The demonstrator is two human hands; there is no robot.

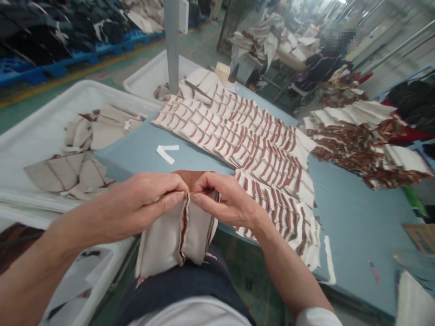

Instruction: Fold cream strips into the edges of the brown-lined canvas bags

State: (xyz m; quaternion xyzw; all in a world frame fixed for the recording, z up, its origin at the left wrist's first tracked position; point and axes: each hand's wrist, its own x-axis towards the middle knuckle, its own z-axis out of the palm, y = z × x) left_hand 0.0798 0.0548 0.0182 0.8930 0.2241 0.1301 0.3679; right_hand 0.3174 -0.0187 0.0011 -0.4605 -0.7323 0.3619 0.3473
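My left hand [142, 199] and my right hand [226, 199] both pinch the top edge of a beige fabric piece with a brown seam [176, 235]. It hangs down over my lap in front of the blue table [356, 213]. The fingers of both hands are closed on the fabric at the seam, thumbs nearly touching. Just beyond my right hand lie rows of overlapped beige and brown fabric pieces [251, 140] spread across the table.
A white bin [41, 136] at my left holds loose beige pieces. A second white tray [149, 77] sits behind a grey post [171, 40]. Piled fabric [360, 136] lies at the right. Another person [326, 63] sits at a far table. A white strip [166, 151] lies on the table.
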